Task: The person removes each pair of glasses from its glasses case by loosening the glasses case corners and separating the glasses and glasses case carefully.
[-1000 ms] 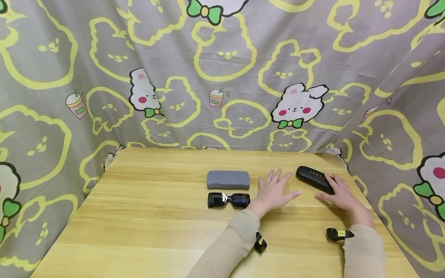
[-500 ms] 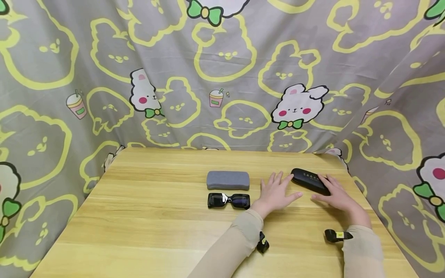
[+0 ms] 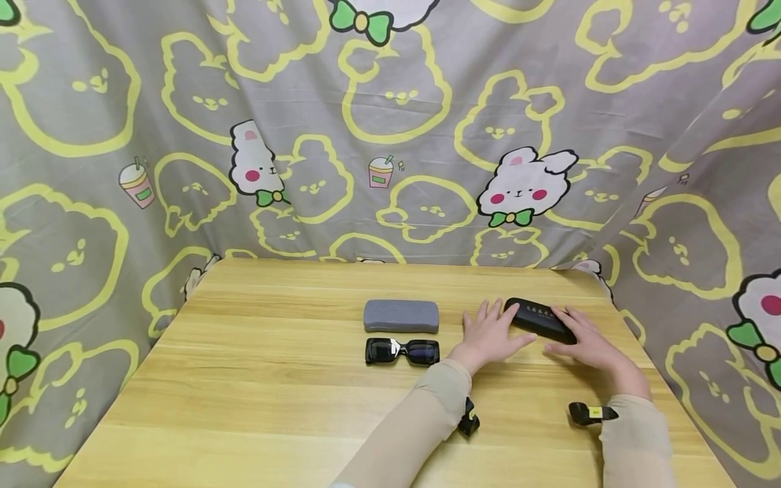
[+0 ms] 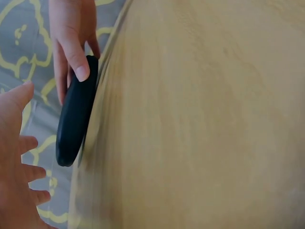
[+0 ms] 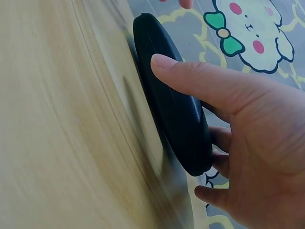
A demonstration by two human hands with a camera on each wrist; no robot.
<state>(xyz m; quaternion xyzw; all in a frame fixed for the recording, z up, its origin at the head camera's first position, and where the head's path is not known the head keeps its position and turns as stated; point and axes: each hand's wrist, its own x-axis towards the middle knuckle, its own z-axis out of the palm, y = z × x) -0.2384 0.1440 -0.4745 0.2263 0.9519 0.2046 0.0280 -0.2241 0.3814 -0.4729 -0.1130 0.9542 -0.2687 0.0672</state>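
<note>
the right hand point(image 3: 593, 344) pinches the black case point(image 3: 537, 320), right of the gray case point(image 3: 401, 316); the left hand point(image 3: 490, 339), spread and empty, is beside the black one's left end. supporting both ends should steady it.

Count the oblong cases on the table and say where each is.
2. The grey oblong case lies behind the black rectangular sunglasses; the black, round-ended oblong case is farther right, held by the right hand.
</note>
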